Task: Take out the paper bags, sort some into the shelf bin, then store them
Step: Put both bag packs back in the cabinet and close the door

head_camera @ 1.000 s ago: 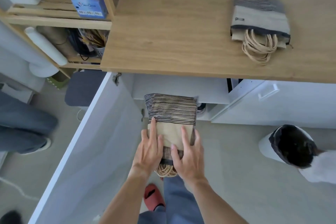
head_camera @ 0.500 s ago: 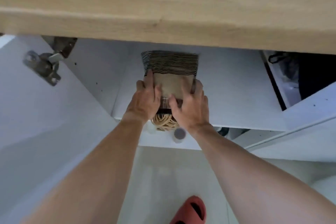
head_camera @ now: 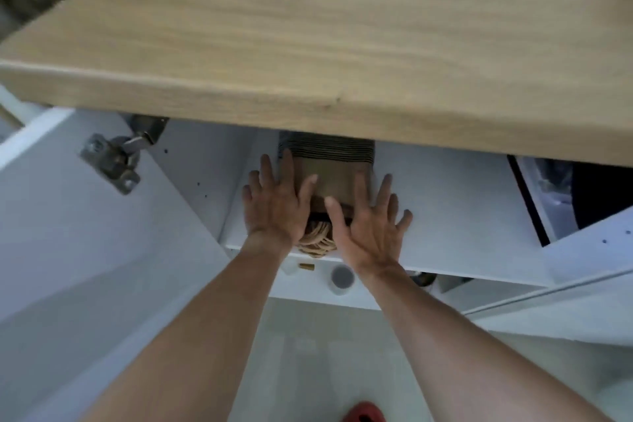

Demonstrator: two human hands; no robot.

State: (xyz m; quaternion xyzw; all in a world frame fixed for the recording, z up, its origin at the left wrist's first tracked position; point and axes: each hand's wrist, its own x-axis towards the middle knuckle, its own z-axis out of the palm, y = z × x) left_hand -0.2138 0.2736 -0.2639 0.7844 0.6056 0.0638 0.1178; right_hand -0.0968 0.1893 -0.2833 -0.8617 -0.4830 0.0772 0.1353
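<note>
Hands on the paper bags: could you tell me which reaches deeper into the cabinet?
The left hand; its fingertips near the striped band on the paper bags, while the right hand stops short.

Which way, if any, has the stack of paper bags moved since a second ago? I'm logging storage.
Yes. The paper bags went from outside the cabinet onto its white shelf, far end now under the wooden countertop.

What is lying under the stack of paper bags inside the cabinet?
The stack of paper bags lies flat on the white cabinet shelf, with the left hand and right hand spread beside it. Its far end is hidden under the wooden countertop.
</note>
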